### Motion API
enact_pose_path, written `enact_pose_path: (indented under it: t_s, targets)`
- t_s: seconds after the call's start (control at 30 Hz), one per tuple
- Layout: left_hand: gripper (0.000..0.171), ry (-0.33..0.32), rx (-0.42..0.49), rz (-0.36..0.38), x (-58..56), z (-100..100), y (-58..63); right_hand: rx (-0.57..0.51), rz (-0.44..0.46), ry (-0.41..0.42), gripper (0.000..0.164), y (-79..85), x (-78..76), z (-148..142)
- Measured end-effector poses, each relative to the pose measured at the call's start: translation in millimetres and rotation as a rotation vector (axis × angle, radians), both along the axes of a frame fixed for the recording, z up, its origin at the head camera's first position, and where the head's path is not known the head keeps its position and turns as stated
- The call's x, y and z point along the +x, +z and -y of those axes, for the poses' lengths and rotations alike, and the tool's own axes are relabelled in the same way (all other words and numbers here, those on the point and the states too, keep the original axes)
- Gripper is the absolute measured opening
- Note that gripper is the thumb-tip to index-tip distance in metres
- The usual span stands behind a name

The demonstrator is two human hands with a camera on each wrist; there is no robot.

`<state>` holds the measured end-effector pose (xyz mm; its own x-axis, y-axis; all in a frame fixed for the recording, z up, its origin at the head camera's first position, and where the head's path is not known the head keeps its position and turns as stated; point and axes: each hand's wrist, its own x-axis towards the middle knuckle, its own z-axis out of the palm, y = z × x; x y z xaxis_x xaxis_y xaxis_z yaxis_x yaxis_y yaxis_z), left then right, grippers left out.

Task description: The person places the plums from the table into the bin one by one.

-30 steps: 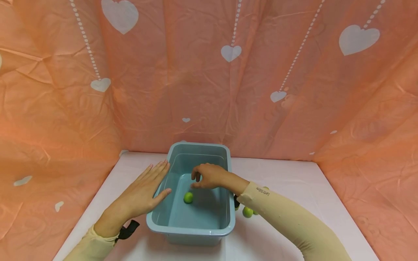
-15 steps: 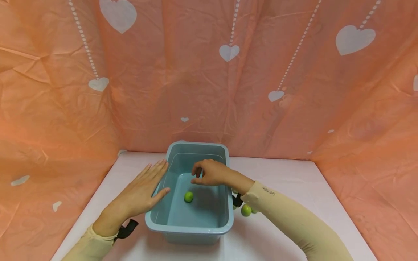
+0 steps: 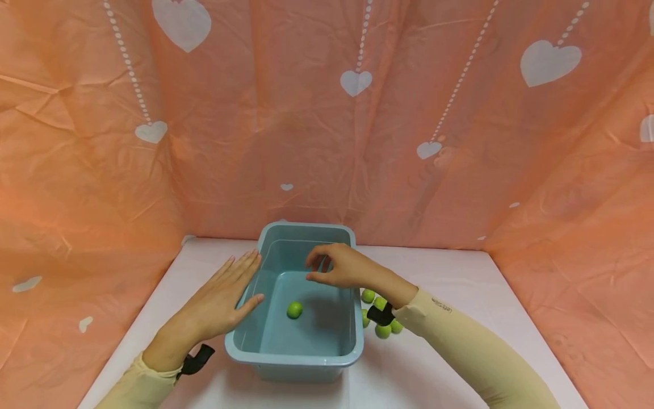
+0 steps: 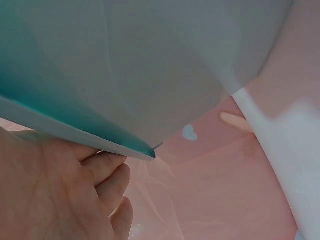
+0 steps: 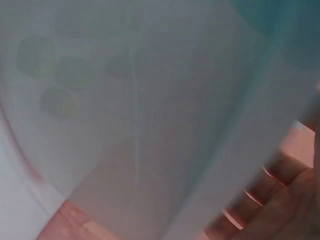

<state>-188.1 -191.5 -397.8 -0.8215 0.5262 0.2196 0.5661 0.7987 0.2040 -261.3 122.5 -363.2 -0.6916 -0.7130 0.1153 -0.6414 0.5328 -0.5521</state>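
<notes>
A blue-grey plastic basin [image 3: 294,359] stands on the table with one small green lime [image 3: 294,309] on its floor. My left hand [image 3: 219,301] lies with straight fingers along the basin's left rim; in the left wrist view its fingers [image 4: 107,167] are under the rim's edge. My right hand [image 3: 342,266] hangs over the right side of the basin, fingers loosely bent, thumb apart from them, with nothing between. In the right wrist view the basin wall [image 5: 150,125] covers most of the picture, and the right hand's fingers [image 5: 280,172] show beyond the rim.
Several more limes [image 3: 382,330] lie on the white tabletop [image 3: 439,363] just right of the basin, partly behind the right wrist's black strap [image 3: 380,315]. An orange curtain [image 3: 306,142] with white hearts encloses the back and sides.
My right hand has risen and drawn back to the right, uncovering more of the limes beside the basin. The left hand and the lime in the basin stay in place.
</notes>
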Motion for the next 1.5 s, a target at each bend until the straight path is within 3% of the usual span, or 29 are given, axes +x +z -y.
enact_pose_path:
  t_s: [0.33, 0.8, 1.07, 1.5]
  targets:
    - [0.079, -0.005, 0.008, -0.008, -0.5, 1.7, -1.7, -0.067, -0.029, -0.079, 0.026, 17.1, 9.7, -26.5]
    - [0.079, -0.004, 0.004, -0.007, -2.0, 3.1, -2.3, -0.183, -0.043, -0.118, 0.025, 15.6, 17.1, -59.1]
    - [0.078, -0.009, 0.012, -0.011, -1.3, 1.9, -1.7, -0.234, -0.057, -0.177, 0.026, 9.6, 24.8, -80.8]
    - [0.079, -0.010, 0.008, -0.013, -1.8, 1.4, -2.5, -0.210, -0.018, -0.271, 0.020, -16.0, 27.9, -112.3]
